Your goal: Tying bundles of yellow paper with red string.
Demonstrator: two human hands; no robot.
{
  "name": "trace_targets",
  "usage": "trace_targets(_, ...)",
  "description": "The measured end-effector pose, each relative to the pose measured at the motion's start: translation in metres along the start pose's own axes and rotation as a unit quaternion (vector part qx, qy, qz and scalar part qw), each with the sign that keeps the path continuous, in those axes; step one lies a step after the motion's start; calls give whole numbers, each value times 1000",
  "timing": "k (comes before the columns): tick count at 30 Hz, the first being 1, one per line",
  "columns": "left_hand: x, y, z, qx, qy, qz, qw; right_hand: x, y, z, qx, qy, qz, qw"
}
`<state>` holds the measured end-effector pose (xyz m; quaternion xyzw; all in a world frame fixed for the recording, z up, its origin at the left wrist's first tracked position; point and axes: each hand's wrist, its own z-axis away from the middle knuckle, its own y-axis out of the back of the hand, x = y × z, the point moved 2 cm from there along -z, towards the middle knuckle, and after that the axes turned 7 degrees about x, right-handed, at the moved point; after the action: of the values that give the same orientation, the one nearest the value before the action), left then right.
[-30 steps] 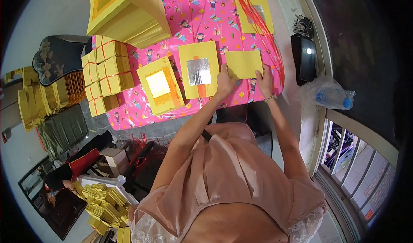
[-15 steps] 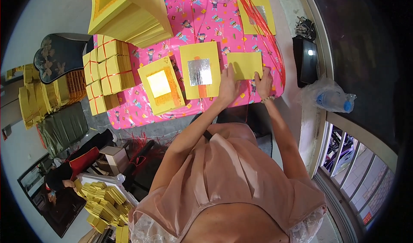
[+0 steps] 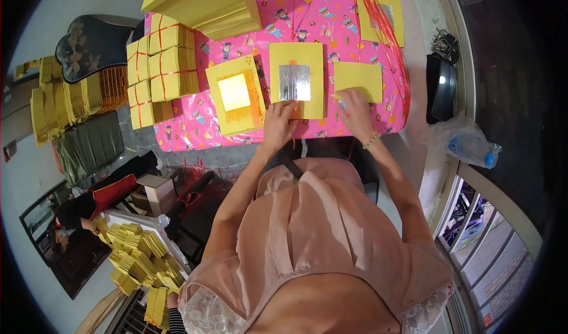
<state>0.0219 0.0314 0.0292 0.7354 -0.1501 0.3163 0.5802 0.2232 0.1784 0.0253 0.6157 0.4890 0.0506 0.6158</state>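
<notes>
While the right fingers [image 3: 349, 97] rest bent and slightly parted on the lower left of a plain yellow paper [image 3: 368, 81], the left fingers [image 3: 286, 108] curl loosely at the near edge of a silver-squared sheet [image 3: 296, 79]; whether either pinches anything, I cannot tell. Just left of the left fingers: a tilted yellow stack [image 3: 235, 94], bright square on top. Farther left, red-tied bundles [image 3: 165, 71]. Right of the right fingers, red strands [image 3: 404, 82]. Beneath all, pink patterned surface [image 3: 195, 134].

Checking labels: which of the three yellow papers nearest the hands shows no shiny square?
The plain right paper, under the right hand; left paper and middle paper each show one.
</notes>
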Motion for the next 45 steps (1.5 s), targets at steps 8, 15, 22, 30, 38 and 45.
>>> trace_targets(8,-24,-8,7,-20,-23,-26,999,-40,-46,-2,-136,141,35,980)
trace_targets(15,-34,-7,3,-11,-35,3,999,-27,-50,-4,-159,146,-22,976)
trace_targets(22,-41,-2,2,-32,-31,34,998,-21,-46,-19,-165,61,-114,978)
trace_targets(30,-44,-2,2,-31,-20,54,998,-18,-47,-24,-193,-22,-143,971)
trace_targets(38,-39,-2,2,-24,-13,48,998,-15,-50,-22,-181,-21,-145,973)
trace_targets(45,-38,-2,4,-23,-14,44,999,-17,-49,-20,-170,-18,-144,975)
